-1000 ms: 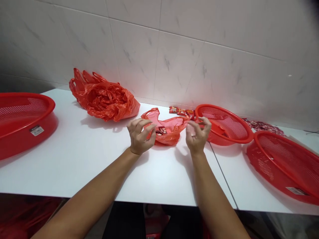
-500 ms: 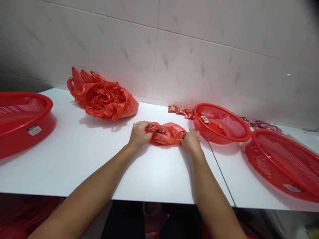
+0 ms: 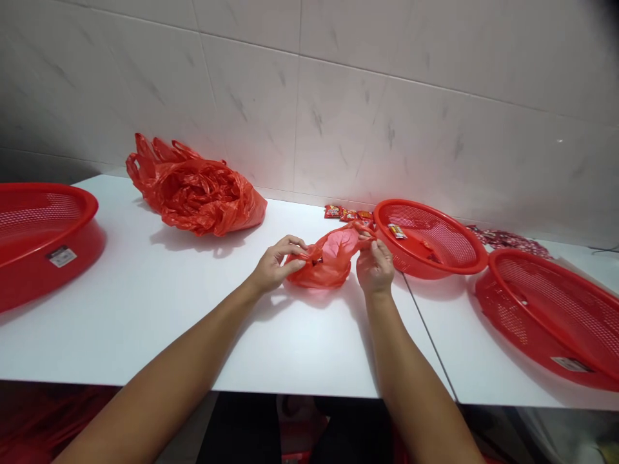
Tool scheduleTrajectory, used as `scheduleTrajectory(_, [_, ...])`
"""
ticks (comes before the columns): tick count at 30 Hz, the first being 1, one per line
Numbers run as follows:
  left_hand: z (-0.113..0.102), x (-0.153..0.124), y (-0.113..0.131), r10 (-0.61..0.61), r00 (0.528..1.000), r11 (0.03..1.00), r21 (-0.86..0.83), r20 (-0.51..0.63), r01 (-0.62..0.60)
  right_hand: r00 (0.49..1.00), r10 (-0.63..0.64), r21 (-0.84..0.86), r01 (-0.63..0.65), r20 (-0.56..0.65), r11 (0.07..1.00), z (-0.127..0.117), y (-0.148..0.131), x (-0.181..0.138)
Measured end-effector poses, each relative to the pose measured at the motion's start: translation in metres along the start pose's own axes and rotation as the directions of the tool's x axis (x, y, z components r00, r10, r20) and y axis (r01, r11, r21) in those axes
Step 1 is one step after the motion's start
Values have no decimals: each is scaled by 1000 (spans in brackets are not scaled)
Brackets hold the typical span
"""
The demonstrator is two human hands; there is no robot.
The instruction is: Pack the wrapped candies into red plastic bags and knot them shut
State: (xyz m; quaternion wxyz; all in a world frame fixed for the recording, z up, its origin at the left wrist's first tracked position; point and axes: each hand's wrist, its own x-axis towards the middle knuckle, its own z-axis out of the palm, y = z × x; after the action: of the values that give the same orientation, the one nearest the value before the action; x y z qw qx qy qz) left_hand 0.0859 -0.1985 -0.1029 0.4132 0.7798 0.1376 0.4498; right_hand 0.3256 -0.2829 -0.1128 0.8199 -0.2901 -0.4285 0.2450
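Note:
A small red plastic bag [image 3: 323, 270] rests on the white table between my two hands. Something dark with print shows a little inside it; most of the contents are hidden. My left hand [image 3: 278, 263] pinches the bag's left edge between thumb and fingers. On the other side, my right hand [image 3: 376, 264] is closed on the gathered right edge, which it holds raised toward the back. Just behind the bag, several small red snack packets [image 3: 341, 212] lie in a row by the wall.
A bundle of red plastic bags [image 3: 203, 193] lies at the back left. One large red basket [image 3: 82, 232] stands far left. A smaller red basket [image 3: 411, 261] holding a few packets and another large basket [image 3: 512, 309] stand right. Patterned red material [image 3: 515, 240] lies behind them.
The bag's right edge has been lifted and pulled up toward the back by my right hand. The bag, flatter before, now stands fuller. My left hand keeps hold of the left edge.

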Motion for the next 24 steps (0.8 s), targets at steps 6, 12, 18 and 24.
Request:
scheduleTrajectory(6, [15, -9, 15, 76, 988, 997, 0, 132, -77, 987, 50, -23, -47, 150, 999, 13, -5, -10])
scheduleTrajectory(12, [19, -11, 23, 156, 983, 975, 148, 97, -169, 934, 112, -331, 8, 339, 944, 27, -8, -18])
scheduleTrajectory(18, [18, -11, 27, 138, 989, 962, 229, 57, -148, 843, 246, -396, -43, 479, 917, 36, -6, -29])
scheduleTrajectory(24, [23, -10, 21, 112, 993, 987, 109, 29, -115, 869, 109, -389, 101, 483, 916, 35, -11, -30])
